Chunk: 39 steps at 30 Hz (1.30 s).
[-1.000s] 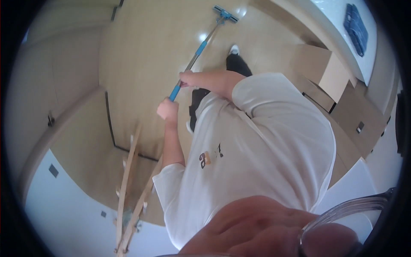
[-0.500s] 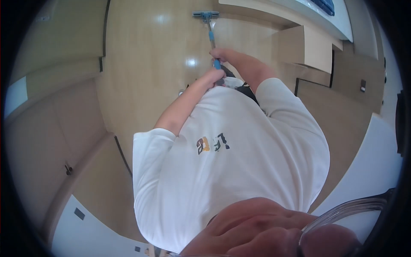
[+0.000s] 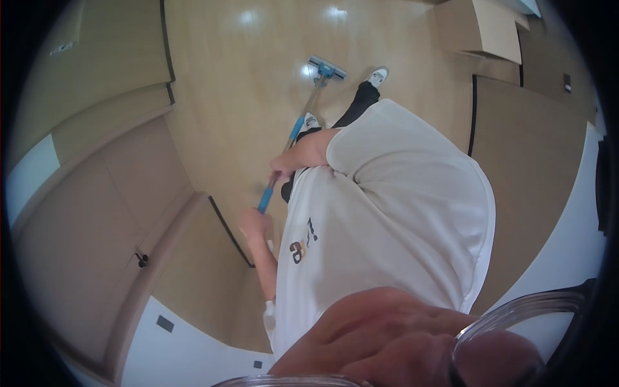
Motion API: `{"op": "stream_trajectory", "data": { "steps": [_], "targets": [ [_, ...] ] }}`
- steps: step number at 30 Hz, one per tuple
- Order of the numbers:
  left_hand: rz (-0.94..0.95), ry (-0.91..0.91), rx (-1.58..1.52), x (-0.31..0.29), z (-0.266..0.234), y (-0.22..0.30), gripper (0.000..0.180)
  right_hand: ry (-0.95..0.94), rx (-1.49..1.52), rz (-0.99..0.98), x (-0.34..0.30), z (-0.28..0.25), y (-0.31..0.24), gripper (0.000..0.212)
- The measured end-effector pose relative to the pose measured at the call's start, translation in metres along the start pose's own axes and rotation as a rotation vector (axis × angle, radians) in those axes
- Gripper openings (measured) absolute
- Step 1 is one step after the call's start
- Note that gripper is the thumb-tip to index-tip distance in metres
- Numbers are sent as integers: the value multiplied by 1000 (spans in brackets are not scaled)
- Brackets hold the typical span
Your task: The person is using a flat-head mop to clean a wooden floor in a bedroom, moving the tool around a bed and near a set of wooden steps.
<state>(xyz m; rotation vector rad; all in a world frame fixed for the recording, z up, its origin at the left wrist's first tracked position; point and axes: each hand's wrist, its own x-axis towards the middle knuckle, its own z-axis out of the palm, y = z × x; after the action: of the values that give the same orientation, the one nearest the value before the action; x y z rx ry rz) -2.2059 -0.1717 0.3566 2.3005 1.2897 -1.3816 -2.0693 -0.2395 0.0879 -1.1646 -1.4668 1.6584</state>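
Your left hand (image 3: 254, 223) is showing blurred and is hiding the near end of the mop (image 3: 296, 129). Your shirt (image 3: 400, 206) is covering part of your legs (image 3: 362, 104). View edges are cropping the far right box (image 3: 474, 29) and your glasses (image 3: 504, 313).

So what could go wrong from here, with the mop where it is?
The mop head lies near the right shoe, so it might bump the foot or trip the person. The mop handle slants close by the left shoe and could catch that leg. The floor has bright glints; I can't tell whether it is wet, but if so, a shoe could slip.
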Motion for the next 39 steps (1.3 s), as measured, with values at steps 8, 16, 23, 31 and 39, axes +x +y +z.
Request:
{"op": "stream_trajectory", "data": {
  "steps": [8,16,23,31,39],
  "targets": [
    [198,394,256,43,-77,59,18,493,-10,-133,-8,-56,23,16],
    [772,937,747,58,-353,357,6,1005,167,147,-199,-357,3,4],
    [1568,952,925,-131,-337,710,3,1479,662,228,-550,-380,49,10],
    [2472,159,898,-245,-233,839,8,2216,1616,-133,-746,-201,75,14],
    [2664,-835,866,-214,-303,894,17,2751,1926,-664,-686,-188,50,18]
  ]
}}
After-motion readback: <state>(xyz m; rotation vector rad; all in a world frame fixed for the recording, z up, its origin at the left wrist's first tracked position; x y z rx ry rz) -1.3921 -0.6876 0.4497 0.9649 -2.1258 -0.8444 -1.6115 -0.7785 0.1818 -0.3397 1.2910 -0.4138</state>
